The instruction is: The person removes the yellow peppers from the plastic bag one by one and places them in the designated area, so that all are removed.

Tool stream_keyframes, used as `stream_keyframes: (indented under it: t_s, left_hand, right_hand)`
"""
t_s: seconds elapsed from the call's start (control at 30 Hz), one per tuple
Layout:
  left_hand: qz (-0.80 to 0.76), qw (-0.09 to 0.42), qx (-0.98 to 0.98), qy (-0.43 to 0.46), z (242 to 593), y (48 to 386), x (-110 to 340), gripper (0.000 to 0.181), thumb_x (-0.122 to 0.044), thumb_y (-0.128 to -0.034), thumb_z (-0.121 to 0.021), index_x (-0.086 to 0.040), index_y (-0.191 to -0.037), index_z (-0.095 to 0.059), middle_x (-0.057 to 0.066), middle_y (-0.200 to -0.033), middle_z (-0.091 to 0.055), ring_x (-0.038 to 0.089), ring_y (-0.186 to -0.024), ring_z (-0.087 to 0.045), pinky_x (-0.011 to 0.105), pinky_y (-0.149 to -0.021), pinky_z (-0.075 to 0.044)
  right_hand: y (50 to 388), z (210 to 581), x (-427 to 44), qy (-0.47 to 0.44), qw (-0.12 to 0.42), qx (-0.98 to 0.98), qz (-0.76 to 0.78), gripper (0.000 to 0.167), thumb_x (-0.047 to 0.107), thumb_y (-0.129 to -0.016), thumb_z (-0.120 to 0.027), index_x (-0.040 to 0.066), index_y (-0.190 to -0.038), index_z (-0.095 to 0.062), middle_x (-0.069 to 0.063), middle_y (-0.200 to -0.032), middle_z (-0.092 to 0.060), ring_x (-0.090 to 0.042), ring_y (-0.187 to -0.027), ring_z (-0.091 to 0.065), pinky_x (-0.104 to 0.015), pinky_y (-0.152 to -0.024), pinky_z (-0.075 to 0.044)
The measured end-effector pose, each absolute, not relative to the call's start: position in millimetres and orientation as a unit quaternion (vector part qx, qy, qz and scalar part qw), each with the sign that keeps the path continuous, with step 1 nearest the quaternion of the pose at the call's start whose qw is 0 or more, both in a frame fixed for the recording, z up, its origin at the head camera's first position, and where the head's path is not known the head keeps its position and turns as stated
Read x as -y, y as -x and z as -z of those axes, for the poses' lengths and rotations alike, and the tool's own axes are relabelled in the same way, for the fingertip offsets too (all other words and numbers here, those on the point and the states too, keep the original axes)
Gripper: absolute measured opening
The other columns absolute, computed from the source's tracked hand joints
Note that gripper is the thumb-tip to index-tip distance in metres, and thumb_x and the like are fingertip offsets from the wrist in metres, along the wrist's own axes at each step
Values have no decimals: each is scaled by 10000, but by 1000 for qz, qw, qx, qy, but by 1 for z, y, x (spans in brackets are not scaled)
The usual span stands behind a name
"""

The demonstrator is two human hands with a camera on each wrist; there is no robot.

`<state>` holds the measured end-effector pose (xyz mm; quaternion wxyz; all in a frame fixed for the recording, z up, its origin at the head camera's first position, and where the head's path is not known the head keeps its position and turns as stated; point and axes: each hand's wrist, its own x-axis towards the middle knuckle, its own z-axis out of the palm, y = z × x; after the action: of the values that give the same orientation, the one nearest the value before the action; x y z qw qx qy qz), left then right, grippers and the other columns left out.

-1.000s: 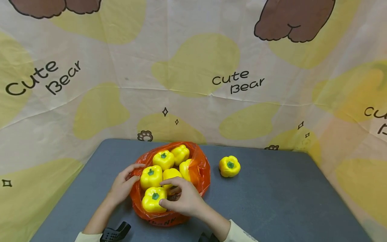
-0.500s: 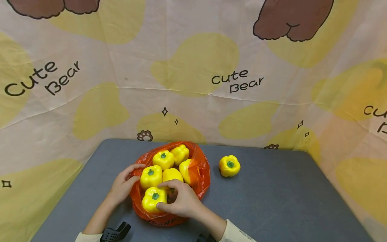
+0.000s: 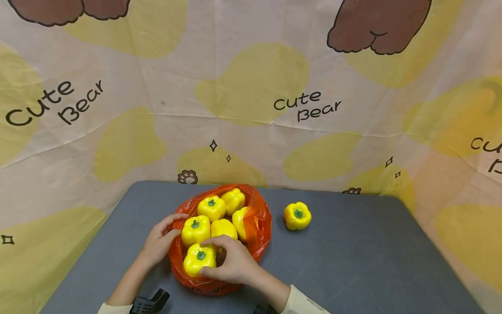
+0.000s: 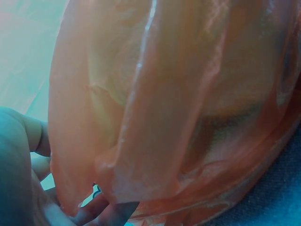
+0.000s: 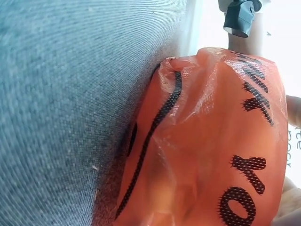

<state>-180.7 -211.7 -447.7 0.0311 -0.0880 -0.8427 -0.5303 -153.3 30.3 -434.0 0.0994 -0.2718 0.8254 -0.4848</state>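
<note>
Head view: red bag (image 3: pixel 264 226) of yellow peppers (image 3: pixel 196 230) on grey table (image 3: pixel 353 261).
Left hand (image 3: pixel 158 240) grips bag's left rim, fingers curled; right hand (image 3: pixel 237 261), thumb and fingers half-spread, pinches nearest pepper (image 3: pixel 196 264) inside. Lone pepper (image 3: pixel 297 216) right of bag.

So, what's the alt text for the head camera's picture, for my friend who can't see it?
A person's right hand curves round the front yellow pepper in an open red bag holding more peppers, while the left hand holds the bag's rim. A lone pepper sits right of it on the gray table, before a "Cute Bear" cloth.
</note>
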Motion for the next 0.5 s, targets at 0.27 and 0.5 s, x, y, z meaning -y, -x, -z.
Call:
stream_keyframes:
  t_s: [0.27,0.5]
  left_hand:
    - [533,29,841,85,449,181,212,336,-70,-958,-473,-88,-1280,-568,195,-1355,-520,174,-1011,-599,233,-754,-554]
    - [531,30,842,84,449,182,212,332,-68,-960,-471,-89,-1275,-573,185,-1363,-519,116,-1015,-584,185,-759,-521]
  right_hand:
    - [155,437,-29,276,100,-818,494,470,289,-735,-819,211,-1170,-662,57,-1121,-632,10,-847,-556,-192,-722,-512]
    - [155,434,-32,268,104,-811,510,462,276,-735,-819,206,-1165,-665,34,-1126,-638,-22,-796,-593,-207,-711,-522]
